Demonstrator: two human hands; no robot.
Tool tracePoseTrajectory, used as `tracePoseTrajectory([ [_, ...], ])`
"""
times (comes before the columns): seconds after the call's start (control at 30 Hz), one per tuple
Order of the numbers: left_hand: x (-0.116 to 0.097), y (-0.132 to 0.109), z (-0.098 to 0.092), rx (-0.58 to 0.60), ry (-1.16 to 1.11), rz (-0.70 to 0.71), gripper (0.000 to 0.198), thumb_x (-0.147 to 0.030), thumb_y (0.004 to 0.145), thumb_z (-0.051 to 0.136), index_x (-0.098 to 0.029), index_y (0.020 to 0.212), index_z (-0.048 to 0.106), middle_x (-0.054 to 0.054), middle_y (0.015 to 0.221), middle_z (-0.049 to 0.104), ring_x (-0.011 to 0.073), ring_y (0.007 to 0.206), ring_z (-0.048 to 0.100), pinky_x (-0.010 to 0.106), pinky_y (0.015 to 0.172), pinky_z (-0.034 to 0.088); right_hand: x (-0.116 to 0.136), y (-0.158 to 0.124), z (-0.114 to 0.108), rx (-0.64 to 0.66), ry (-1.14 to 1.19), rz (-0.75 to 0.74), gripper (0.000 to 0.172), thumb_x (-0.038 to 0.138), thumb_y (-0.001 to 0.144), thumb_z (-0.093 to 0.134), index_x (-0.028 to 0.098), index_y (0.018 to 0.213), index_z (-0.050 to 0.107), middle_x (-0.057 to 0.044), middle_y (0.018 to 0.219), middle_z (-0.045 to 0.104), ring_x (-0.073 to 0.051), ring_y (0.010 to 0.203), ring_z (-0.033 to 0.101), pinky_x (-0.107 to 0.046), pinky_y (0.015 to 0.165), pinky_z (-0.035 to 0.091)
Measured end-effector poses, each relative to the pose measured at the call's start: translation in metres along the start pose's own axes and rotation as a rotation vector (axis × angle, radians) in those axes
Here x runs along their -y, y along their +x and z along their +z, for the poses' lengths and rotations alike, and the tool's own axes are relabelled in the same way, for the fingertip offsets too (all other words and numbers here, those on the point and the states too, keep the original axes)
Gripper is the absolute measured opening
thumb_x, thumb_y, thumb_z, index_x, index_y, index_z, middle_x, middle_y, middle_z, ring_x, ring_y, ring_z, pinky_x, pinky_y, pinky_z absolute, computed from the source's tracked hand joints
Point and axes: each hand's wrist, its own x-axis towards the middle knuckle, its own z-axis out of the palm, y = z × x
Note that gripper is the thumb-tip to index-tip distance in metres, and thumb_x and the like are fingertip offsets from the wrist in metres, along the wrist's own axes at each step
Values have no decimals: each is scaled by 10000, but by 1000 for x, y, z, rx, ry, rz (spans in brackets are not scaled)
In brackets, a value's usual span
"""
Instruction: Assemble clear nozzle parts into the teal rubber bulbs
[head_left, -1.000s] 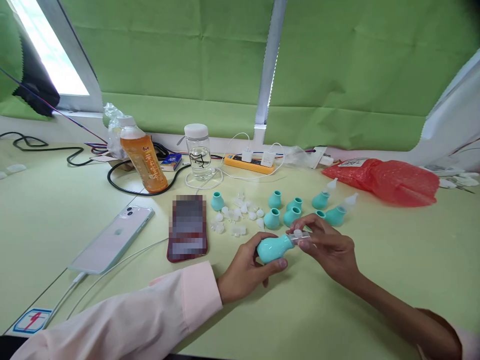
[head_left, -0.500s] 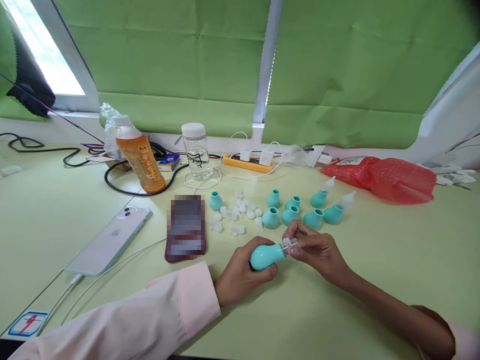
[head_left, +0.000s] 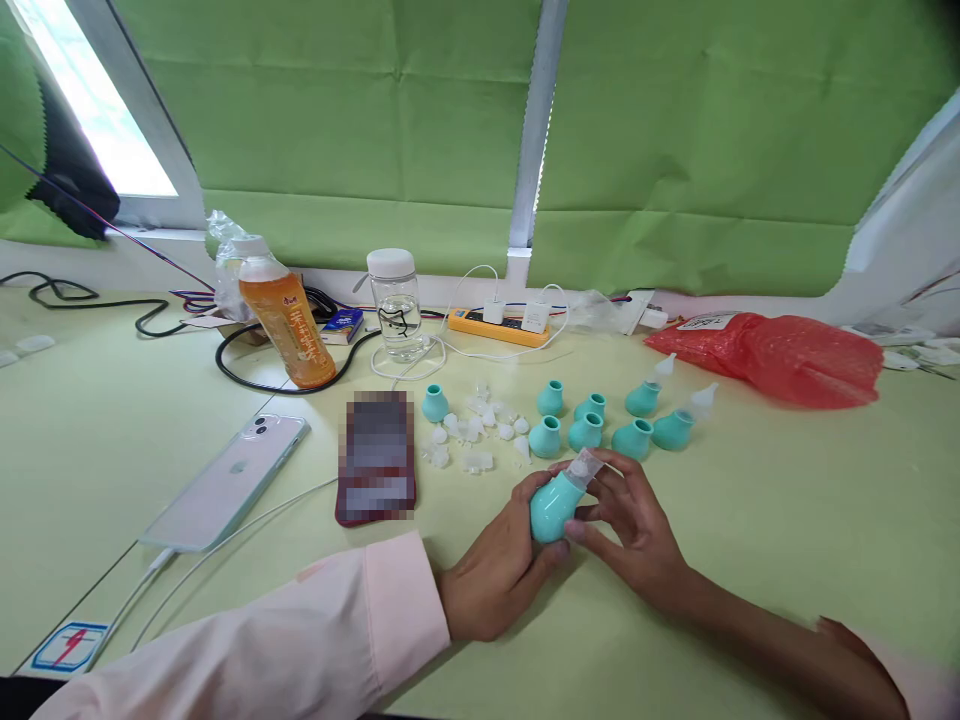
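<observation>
- Found teal squeeze bulb (head_left: 553, 512) in L hand (head_left: 499, 570), nr side of table (head_left: 787, 520), neck tilted up to the right.
- Noted L hand wrapped round bulb's left side, holding firmly.
- Noted R hand (head_left: 637, 535) half-curled, thumb at bulb's lower right, fingertips nr neck — can't tell if gripping.
- Noted clear connector (head_left: 583, 467) at neck, roughly in line; can't judge depth.
- Observed open-necked teal bulbs (head_left: 550, 437) behind, loose translucent fittings (head_left: 469, 430) to the left, two nozzle-tipped bulbs (head_left: 673, 430) to the right.
- Advise: support bulb low w/o squashing; keep connector straight w/ neck; press evenly, twisting slightly if binding — then check rim all round.
</observation>
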Motion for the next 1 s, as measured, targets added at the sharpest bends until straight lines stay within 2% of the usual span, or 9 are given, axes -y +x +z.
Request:
tracePoseTrajectory([
  [0.07,2,-1,2,-26,48,-12,504,-230,835,380,-211,1244,86,134,1272,325,221,1090,415,392,872,394,0,-2,2,2,-14,-23,594,193,684,614,361,1144,278,-49,1108,471,-211,1024,476,-316,686,509],
  [0.17,5,-3,5,-62,172,-48,447,-277,833,379,-202,1195,127,137,1179,416,226,955,511,395,766,447,1,-4,3,30,-17,-29,651,169,686,604,359,1190,239,-65,1138,457,-219,1043,467,-327,696,510],
  [0.27,8,-4,6,-70,286,-44,405,-287,826,390,-183,1146,165,131,1117,462,235,916,529,391,722,454,1,-2,4,75,-15,-38,704,145,672,613,343,1216,212,-75,1125,480,-225,1040,478,-329,695,512],
  [0.5,8,-5,5,-50,372,36,442,-252,819,418,-189,1153,136,143,1197,427,228,1010,487,359,761,447,1,0,2,68,-25,-86,679,159,633,661,315,1187,300,-67,1032,541,-232,984,516,-328,665,529],
  [0.77,7,-3,5,-67,338,75,405,-274,827,396,-190,1158,180,125,1179,449,213,1027,483,351,783,442,1,-1,0,53,-14,-83,525,161,697,603,301,1150,379,-48,962,556,-204,896,549,-351,694,516],
  [0.9,3,-2,4,-9,319,7,497,-281,781,464,-186,1176,177,107,1139,480,226,1003,489,368,775,437,-1,-5,2,-15,-44,-62,522,168,702,597,302,1152,367,-44,976,543,-185,869,548,-331,699,499],
  [1.0,-2,-2,0,9,319,7,577,-300,726,513,-182,1193,195,100,1126,474,235,978,480,382,771,424,-5,-5,1,-104,-61,-62,516,190,723,574,309,1166,337,-41,979,525,-174,862,531,-322,713,476],
])
